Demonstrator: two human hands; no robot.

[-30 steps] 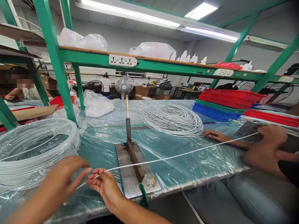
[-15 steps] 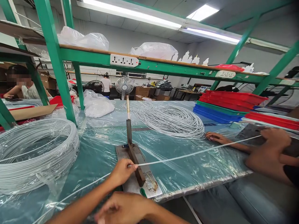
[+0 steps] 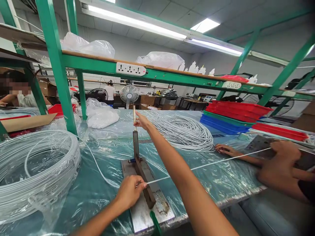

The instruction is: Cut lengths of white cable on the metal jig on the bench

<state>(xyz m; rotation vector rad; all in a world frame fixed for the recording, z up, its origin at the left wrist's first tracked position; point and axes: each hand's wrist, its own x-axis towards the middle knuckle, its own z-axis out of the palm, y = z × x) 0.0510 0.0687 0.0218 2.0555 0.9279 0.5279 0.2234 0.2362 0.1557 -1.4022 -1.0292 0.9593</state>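
My left hand (image 3: 131,191) pinches a thin white cable (image 3: 209,164) right beside the lever cutter (image 3: 144,178), whose metal baseplate (image 3: 163,208) lies at the front table edge. From my fingers the cable crosses the cutter and passes behind my right forearm. My right hand (image 3: 142,120) reaches forward with its fingers around the cutter's upright handle (image 3: 134,114). At the right, a co-worker's raised hand (image 3: 286,150) holds the cable's far end, while that person's other hand (image 3: 226,150) rests on the table by the coiled cable.
A large coil of white cable (image 3: 71,164) in plastic film sits at left. Loose coiled cable (image 3: 183,131) lies at the back middle. Red trays (image 3: 236,109) are stacked on blue trays (image 3: 219,124) at the back right. A green shelf frame (image 3: 93,62) spans overhead. Other people work behind.
My right hand has gone from the front edge up and forward onto the cutter's handle. My left hand keeps its pinch beside the cutter. Slack cable now curves between the left coil and my left hand.
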